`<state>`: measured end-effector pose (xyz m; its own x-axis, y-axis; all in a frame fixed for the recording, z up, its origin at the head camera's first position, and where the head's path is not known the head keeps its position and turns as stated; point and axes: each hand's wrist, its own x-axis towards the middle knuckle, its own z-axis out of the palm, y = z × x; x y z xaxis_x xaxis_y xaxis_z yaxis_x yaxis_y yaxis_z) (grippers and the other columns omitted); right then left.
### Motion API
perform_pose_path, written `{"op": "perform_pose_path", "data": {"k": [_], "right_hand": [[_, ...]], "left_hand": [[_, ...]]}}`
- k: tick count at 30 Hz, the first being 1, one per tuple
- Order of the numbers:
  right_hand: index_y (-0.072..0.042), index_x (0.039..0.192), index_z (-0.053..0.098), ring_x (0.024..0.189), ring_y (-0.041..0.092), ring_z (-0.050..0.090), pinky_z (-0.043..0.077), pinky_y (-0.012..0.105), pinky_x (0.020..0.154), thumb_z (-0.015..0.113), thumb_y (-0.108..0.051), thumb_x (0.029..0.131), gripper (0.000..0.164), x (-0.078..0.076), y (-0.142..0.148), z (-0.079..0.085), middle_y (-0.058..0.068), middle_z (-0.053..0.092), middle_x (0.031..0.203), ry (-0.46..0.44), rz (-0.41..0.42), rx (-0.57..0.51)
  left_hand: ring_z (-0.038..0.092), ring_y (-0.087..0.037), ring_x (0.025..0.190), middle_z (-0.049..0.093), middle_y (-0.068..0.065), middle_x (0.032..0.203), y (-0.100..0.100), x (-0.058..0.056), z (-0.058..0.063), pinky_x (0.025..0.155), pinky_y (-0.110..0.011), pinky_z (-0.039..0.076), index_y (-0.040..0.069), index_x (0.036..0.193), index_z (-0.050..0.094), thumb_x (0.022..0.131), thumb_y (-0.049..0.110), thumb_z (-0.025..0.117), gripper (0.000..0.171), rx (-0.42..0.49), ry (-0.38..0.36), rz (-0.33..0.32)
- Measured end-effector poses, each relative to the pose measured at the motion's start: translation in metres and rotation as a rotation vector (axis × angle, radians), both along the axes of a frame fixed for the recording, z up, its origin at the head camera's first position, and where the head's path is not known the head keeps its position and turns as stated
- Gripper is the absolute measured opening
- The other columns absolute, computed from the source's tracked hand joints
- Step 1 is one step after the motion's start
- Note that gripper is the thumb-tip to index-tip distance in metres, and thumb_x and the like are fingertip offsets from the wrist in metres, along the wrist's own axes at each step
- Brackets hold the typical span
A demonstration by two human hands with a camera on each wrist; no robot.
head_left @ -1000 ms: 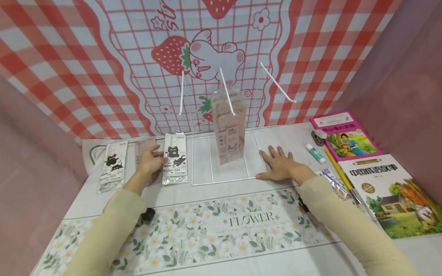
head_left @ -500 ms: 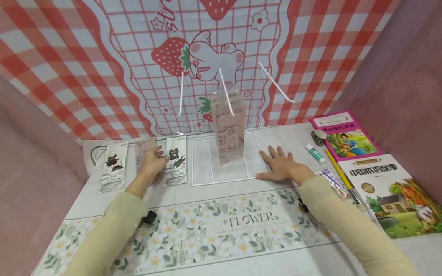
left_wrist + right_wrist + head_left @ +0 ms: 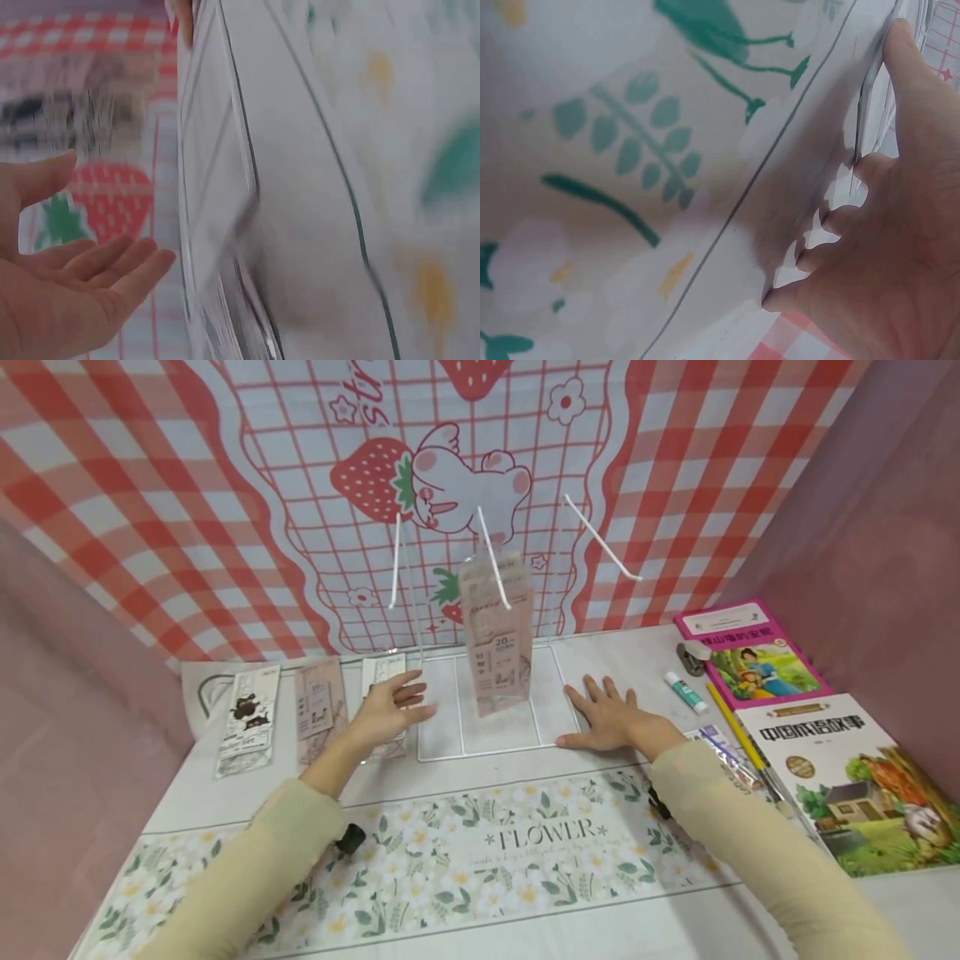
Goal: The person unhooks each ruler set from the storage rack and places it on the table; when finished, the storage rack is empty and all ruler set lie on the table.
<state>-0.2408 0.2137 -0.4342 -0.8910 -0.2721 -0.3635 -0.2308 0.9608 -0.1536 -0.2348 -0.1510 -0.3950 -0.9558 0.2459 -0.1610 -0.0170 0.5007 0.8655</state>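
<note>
My left hand (image 3: 386,714) is over a cat-printed ruler set packet (image 3: 384,668), its fingers loosely extended and holding nothing. The left wrist view shows that hand (image 3: 75,292) with its palm and separated thumb. Pink ruler packets (image 3: 498,652) hang from the middle hook of a white wire rack (image 3: 438,758). Beside the rack's base, my right hand (image 3: 611,722) rests on the table with spread fingers; its thumb lies at the base wire. Left of my left hand lie a pink ruler packet (image 3: 318,706) and another cat-printed ruler set packet (image 3: 251,718).
Two bare hooks, a left hook (image 3: 395,564) and a right hook (image 3: 603,539), jut from the rack. At right lie a glue stick (image 3: 686,692), a pencil sharpener (image 3: 692,658), a yellow pencil (image 3: 735,727), a pink-edged book (image 3: 757,656) and a larger book (image 3: 862,785).
My left hand has moved right from the pink packet to over the cat-printed packet, uncovering the pink one. The right hand has stayed where it was.
</note>
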Motion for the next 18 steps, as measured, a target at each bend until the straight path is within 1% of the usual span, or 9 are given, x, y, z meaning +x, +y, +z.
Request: {"op": "perform_pose_path", "data": {"k": [1,3,5,7,9,11,15,18], "right_hand": [[-0.019,0.157,0.006,0.148,0.051,-0.005,0.004,0.079,0.113,0.049,-0.075,0.083,0.103,0.000,0.000,0.000,0.023,-0.004,0.163,0.000,-0.001,0.000],[-0.019,0.157,0.005,0.148,0.051,-0.005,0.004,0.079,0.113,0.049,-0.076,0.083,0.103,-0.001,0.000,0.000,0.022,-0.004,0.163,0.000,0.001,0.001],[-0.019,0.157,0.005,0.148,0.051,-0.005,0.003,0.079,0.113,0.049,-0.076,0.083,0.103,0.000,0.001,0.000,0.022,-0.005,0.163,0.000,-0.002,-0.003],[-0.020,0.157,0.005,0.148,0.051,-0.005,0.003,0.078,0.114,0.048,-0.076,0.083,0.103,0.000,0.002,-0.001,0.022,-0.005,0.163,0.004,0.001,-0.003],[-0.020,0.157,0.005,0.148,0.051,-0.004,0.004,0.079,0.114,0.049,-0.076,0.083,0.102,0.000,0.002,-0.002,0.022,-0.004,0.163,0.009,0.002,-0.007],[-0.020,0.157,0.005,0.148,0.052,-0.003,0.005,0.079,0.113,0.049,-0.075,0.083,0.102,0.000,0.003,-0.003,0.022,-0.004,0.163,0.015,0.004,-0.004],[-0.020,0.157,0.005,0.148,0.051,-0.003,0.006,0.079,0.113,0.048,-0.075,0.083,0.102,0.000,0.003,-0.004,0.022,-0.003,0.163,0.018,0.004,0.005],[-0.020,0.157,0.006,0.148,0.051,-0.003,0.007,0.078,0.114,0.049,-0.075,0.083,0.102,-0.001,0.002,-0.004,0.022,-0.003,0.163,0.019,0.006,0.008]], "left_hand": [[0.045,-0.032,0.139,0.044,-0.014,0.151,0.007,0.002,0.001,0.113,-0.044,0.045,0.016,0.151,0.030,0.090,0.021,0.069,0.073,0.017,0.035,-0.031],[0.050,-0.033,0.134,0.050,-0.016,0.146,0.019,0.007,0.004,0.112,-0.044,0.047,0.012,0.147,0.037,0.088,0.016,0.070,0.068,0.063,0.135,-0.076],[0.054,-0.033,0.130,0.055,-0.018,0.139,0.032,0.011,0.009,0.110,-0.045,0.048,0.008,0.143,0.043,0.087,0.011,0.070,0.062,0.111,0.235,-0.093],[0.057,-0.032,0.125,0.060,-0.017,0.133,0.043,0.014,0.014,0.108,-0.045,0.050,0.006,0.138,0.047,0.086,0.008,0.070,0.057,0.139,0.319,-0.089],[0.059,-0.031,0.121,0.062,-0.017,0.128,0.052,0.016,0.018,0.107,-0.045,0.051,0.004,0.134,0.050,0.086,0.006,0.070,0.052,0.180,0.358,-0.074],[0.060,-0.031,0.119,0.063,-0.017,0.125,0.059,0.016,0.022,0.106,-0.044,0.052,0.004,0.132,0.052,0.086,0.004,0.069,0.049,0.216,0.372,-0.063],[0.062,-0.029,0.115,0.064,-0.017,0.121,0.069,0.015,0.030,0.103,-0.038,0.054,0.002,0.127,0.054,0.087,0.002,0.067,0.042,0.256,0.403,-0.033],[0.064,-0.029,0.112,0.065,-0.017,0.118,0.074,0.014,0.038,0.097,-0.031,0.058,0.001,0.124,0.056,0.088,0.001,0.066,0.037,0.266,0.471,-0.021]]}}
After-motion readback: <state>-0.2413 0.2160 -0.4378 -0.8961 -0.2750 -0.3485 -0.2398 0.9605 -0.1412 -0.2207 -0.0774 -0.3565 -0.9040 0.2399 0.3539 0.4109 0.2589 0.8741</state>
